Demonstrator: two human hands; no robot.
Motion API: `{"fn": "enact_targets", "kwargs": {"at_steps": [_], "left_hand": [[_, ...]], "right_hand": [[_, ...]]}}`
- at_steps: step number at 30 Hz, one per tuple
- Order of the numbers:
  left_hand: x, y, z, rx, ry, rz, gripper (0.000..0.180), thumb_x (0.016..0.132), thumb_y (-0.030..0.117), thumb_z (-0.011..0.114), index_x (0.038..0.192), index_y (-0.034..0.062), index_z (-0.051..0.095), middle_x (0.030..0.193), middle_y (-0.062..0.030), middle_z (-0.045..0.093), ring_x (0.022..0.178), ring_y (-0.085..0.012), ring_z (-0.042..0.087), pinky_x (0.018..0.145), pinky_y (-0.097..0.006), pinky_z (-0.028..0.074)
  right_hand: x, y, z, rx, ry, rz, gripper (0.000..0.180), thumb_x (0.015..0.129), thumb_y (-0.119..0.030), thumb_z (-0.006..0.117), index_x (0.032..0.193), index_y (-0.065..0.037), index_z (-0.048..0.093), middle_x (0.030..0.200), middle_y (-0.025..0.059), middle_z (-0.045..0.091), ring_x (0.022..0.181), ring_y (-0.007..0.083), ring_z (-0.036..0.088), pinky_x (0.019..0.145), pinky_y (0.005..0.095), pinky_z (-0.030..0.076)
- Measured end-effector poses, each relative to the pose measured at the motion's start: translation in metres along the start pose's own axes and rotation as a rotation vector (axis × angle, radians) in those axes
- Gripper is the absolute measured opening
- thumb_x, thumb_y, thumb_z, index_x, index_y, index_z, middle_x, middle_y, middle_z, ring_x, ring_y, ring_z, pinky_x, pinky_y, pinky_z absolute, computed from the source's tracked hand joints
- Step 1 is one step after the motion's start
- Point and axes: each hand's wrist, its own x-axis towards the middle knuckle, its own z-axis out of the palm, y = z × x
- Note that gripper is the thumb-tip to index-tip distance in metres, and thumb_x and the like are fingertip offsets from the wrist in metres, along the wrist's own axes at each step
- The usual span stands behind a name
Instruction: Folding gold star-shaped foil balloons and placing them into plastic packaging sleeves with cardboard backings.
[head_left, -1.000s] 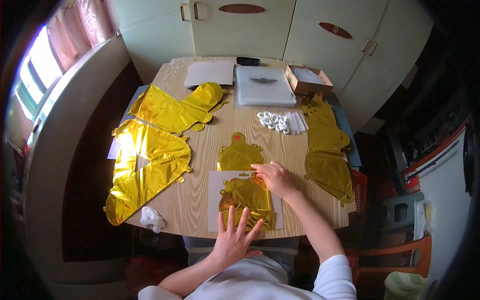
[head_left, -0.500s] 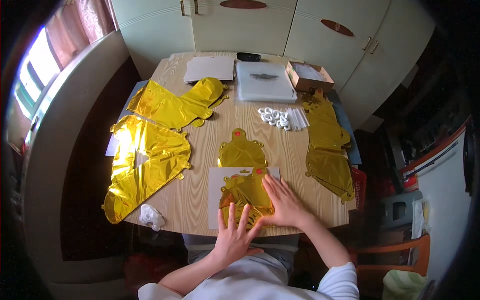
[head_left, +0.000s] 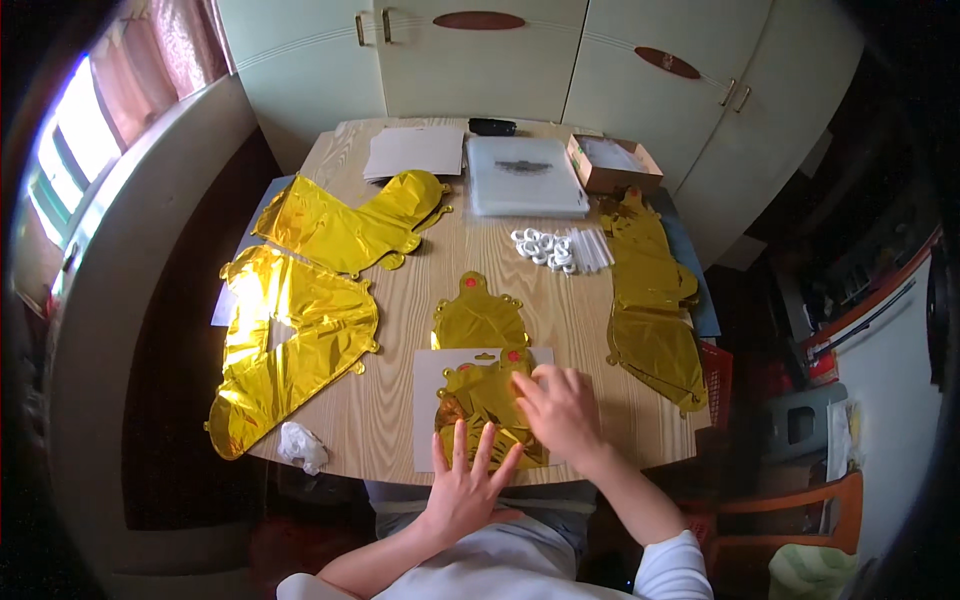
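In lower centre, we see folded shiny gold foil (head_left: 485, 398) under our left hand (head_left: 466, 493), fingers spread, and left of our right hand (head_left: 566, 418), fingers bent, pinch unclear.

"What are you facing?"

"I'm facing tall, pale cream cabinet doors (head_left: 480, 75) across a light wood-grain table (head_left: 378, 415)."

"And the light?"

"Daylight is entering a green-framed window (head_left: 85, 110) on my left, beside pink fabric curtains (head_left: 140, 60); a brown wooden chair (head_left: 848, 515) is standing right of me."
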Motion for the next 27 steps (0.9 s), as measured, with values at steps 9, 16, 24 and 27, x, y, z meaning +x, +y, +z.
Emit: {"fn": "enact_targets", "kwargs": {"at_steps": [9, 16, 24, 27], "left_hand": [[0.001, 0.001, 0.005, 0.006, 0.053, 0.025, 0.100, 0.064, 0.077, 0.062, 0.147, 0.0253, 0.038, 0.148, -0.0244, 0.033, 0.133, -0.0565, 0.027, 0.099, -0.077, 0.021], [0.000, 0.001, 0.002, 0.005, 0.067, 0.023, 0.096, 0.066, 0.075, 0.062, 0.144, 0.0249, 0.041, 0.145, -0.0223, 0.037, 0.131, -0.0548, 0.031, 0.098, -0.076, 0.023], [0.000, 0.001, 0.003, 0.013, 0.067, 0.011, 0.092, 0.066, 0.076, 0.061, 0.141, 0.0261, 0.046, 0.145, -0.0221, 0.038, 0.132, -0.0538, 0.031, 0.098, -0.076, 0.023], [0.000, 0.001, 0.003, 0.018, 0.061, 0.011, 0.092, 0.066, 0.077, 0.060, 0.141, 0.0267, 0.045, 0.146, -0.0221, 0.037, 0.132, -0.0535, 0.031, 0.098, -0.076, 0.023]], "right_hand": [[0.033, -0.003, 0.059, -0.061, 0.012, 0.031, 0.052, 0.083, -0.014, 0.055, 0.135, -0.019, 0.055, 0.054, 0.0058, 0.060, 0.048, 0.0239, 0.062, 0.055, 0.0415, 0.050], [0.021, -0.015, 0.048, -0.114, -0.053, -0.025, 0.058, 0.079, -0.017, 0.060, 0.137, -0.020, 0.054, 0.059, 0.0048, 0.062, 0.053, 0.0217, 0.064, 0.061, 0.0394, 0.049], [0.012, -0.028, 0.046, -0.171, -0.010, -0.004, 0.059, 0.075, -0.019, 0.063, 0.134, -0.017, 0.056, 0.058, 0.0040, 0.061, 0.055, 0.0214, 0.062, 0.066, 0.0383, 0.045], [0.014, -0.029, 0.047, -0.168, -0.005, 0.009, 0.056, 0.077, -0.019, 0.063, 0.132, -0.016, 0.057, 0.056, 0.0035, 0.060, 0.053, 0.0216, 0.061, 0.068, 0.0383, 0.043]]}}
